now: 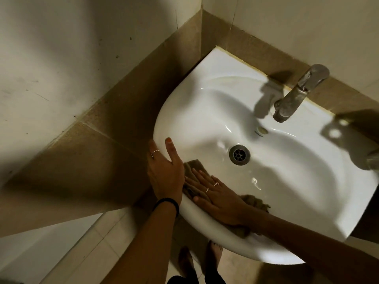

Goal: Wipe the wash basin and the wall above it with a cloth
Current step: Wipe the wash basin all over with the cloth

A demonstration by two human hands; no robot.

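Note:
A white wash basin (287,193) is fixed to a beige tiled wall (287,27), with a drain (239,155) in its bowl. A brown cloth (254,200) lies on the basin's near left inner slope. My right hand (217,196) presses flat on the cloth with straight fingers pointing left. My left hand (165,169) grips the basin's left rim, thumb on top and fingers curled under the outside edge.
A dull metal tap (297,95) stands at the basin's back edge. A tan tile band (114,111) runs along the side wall close to the basin's left. My bare feet (201,261) stand on the tiled floor below.

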